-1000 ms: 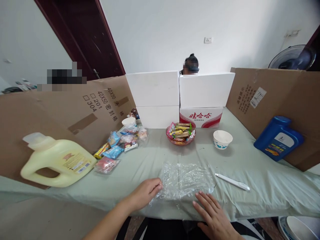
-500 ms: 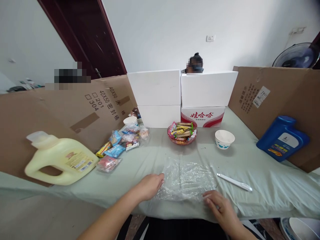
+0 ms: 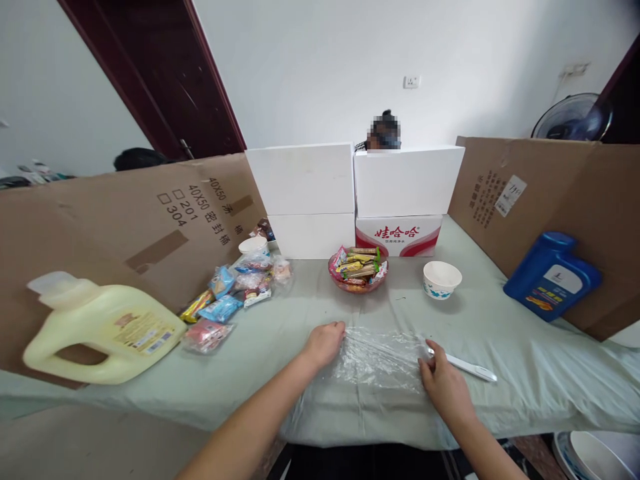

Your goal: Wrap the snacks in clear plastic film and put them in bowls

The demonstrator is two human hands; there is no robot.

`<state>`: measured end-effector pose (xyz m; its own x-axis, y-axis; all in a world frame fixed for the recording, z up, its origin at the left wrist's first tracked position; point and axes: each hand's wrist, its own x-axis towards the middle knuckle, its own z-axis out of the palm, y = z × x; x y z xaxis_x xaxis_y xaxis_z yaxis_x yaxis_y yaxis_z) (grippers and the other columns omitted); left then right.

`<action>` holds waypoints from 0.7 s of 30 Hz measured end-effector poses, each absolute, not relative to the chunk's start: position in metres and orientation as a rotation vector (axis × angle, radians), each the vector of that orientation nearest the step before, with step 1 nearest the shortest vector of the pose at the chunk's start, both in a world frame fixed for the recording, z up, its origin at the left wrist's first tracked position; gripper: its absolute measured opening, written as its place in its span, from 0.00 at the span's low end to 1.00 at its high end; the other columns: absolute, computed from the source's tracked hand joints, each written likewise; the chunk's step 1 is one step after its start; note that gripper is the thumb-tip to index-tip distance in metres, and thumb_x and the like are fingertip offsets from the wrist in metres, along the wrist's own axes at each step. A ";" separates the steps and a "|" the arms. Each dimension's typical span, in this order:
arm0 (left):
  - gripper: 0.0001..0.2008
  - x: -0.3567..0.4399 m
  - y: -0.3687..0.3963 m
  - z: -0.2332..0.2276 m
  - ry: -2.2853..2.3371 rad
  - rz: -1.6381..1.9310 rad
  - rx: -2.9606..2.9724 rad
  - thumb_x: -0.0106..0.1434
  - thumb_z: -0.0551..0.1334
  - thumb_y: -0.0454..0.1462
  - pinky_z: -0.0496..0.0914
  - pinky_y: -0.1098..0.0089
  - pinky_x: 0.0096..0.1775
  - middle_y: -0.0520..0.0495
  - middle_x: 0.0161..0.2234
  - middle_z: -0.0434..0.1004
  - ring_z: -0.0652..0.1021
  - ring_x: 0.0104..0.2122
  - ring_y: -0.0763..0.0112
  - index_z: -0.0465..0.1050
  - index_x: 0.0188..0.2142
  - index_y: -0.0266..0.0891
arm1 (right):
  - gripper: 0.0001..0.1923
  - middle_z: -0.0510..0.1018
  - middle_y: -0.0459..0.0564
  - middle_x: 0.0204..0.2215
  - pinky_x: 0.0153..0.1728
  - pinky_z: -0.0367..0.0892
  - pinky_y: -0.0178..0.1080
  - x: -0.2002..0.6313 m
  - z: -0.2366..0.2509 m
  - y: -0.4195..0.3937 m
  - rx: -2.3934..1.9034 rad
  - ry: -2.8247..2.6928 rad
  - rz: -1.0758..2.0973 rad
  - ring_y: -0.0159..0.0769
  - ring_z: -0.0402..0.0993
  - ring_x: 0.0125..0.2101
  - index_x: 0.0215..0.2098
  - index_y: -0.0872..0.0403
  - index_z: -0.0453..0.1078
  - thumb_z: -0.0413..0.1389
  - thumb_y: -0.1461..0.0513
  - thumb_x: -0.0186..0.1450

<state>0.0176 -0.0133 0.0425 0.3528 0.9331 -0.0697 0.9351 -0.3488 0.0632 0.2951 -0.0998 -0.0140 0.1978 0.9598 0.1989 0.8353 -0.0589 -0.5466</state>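
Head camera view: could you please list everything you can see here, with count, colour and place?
plastic bag: one, clear, flat on the cloth at the near edge
cloth: one, pale green, covering the table
white tool: one, right of the bag
snack bowl: one, red, centre, full of wrapped snacks
paper bowl: one, white, right of the snack bowl
snack packets: a loose pile, mixed colours, left of centre
yellow jug: one, lying at far left
blue jug: one, leaning at far right
white boxes: four, stacked at the back
cardboard walls: brown, both sides
another person: one, behind the boxes
left hand: on the bag's left edge
right hand: on the bag's right edge
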 end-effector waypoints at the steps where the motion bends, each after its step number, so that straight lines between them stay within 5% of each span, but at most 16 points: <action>1: 0.10 0.016 -0.014 0.038 1.745 -0.024 2.506 0.69 0.51 0.35 0.67 0.68 0.38 0.42 0.38 0.79 0.78 0.38 0.61 0.71 0.41 0.37 | 0.24 0.78 0.49 0.28 0.27 0.63 0.39 0.294 -0.015 -0.099 -1.955 -1.685 0.226 0.42 0.76 0.27 0.57 0.57 0.58 0.42 0.55 0.67; 10: 0.11 0.003 -0.010 0.024 1.791 0.017 2.515 0.71 0.50 0.39 0.66 0.68 0.38 0.43 0.38 0.78 0.78 0.38 0.62 0.70 0.42 0.40 | 0.21 0.80 0.53 0.28 0.22 0.63 0.39 0.290 -0.022 -0.093 -2.058 -1.834 -0.183 0.44 0.77 0.25 0.56 0.57 0.61 0.41 0.57 0.70; 21: 0.09 0.008 -0.008 0.029 1.776 0.095 2.590 0.69 0.53 0.36 0.69 0.64 0.40 0.42 0.38 0.76 0.77 0.38 0.60 0.72 0.41 0.38 | 0.22 0.78 0.54 0.38 0.33 0.70 0.40 0.293 -0.010 -0.090 -1.799 -1.769 -0.116 0.42 0.77 0.37 0.59 0.57 0.58 0.43 0.58 0.69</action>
